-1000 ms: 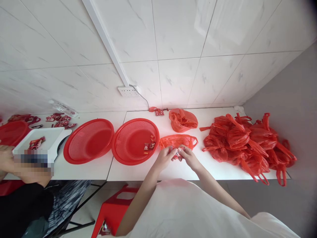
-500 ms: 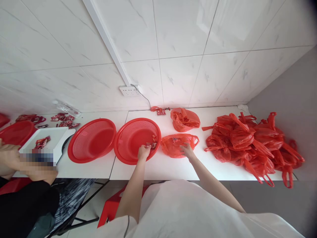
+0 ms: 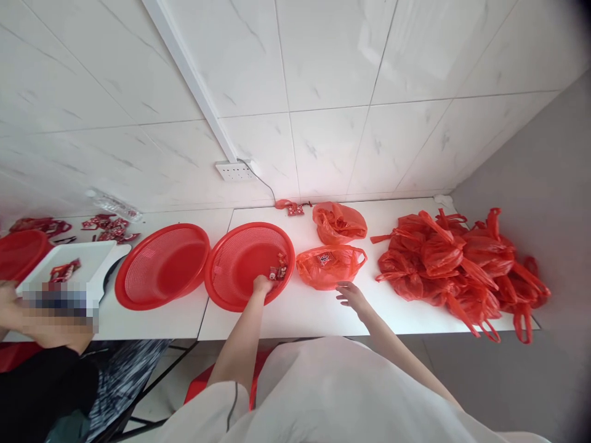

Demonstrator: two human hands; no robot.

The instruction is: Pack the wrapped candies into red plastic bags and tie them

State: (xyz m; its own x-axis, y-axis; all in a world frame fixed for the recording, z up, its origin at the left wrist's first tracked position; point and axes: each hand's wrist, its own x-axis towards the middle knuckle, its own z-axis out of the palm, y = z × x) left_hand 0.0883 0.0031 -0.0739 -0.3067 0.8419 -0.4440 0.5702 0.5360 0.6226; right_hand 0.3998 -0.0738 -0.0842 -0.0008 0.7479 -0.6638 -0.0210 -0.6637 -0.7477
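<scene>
Inside the red plastic basket (image 3: pixel 231 295), my left hand (image 3: pixel 263 285) is low, its fingers curled beside several small red-and-white packets (image 3: pixel 281 269). What its fingertips hold, if anything, is too small to make out. My right hand (image 3: pixel 351 296) has its fingers apart and holds nothing, just in front of a red plastic bag (image 3: pixel 314 271). That bag lies slack on the table with its handle loop to the right, and a dark-and-white printed item (image 3: pixel 325 258) shows in it.
Behind the bag sits another crumpled red bag (image 3: pixel 339 223). A heap of tied red bags (image 3: pixel 443 252) fills the table's right side. To the left are a second red basket (image 3: pixel 161 292), a white tray (image 3: pixel 92 255) with a packet and a co-worker's hands (image 3: pixel 50 329).
My right hand has drawn back from the red bag toward the table's front edge. My left hand has moved slightly away from the packets. The view has shifted a little.
</scene>
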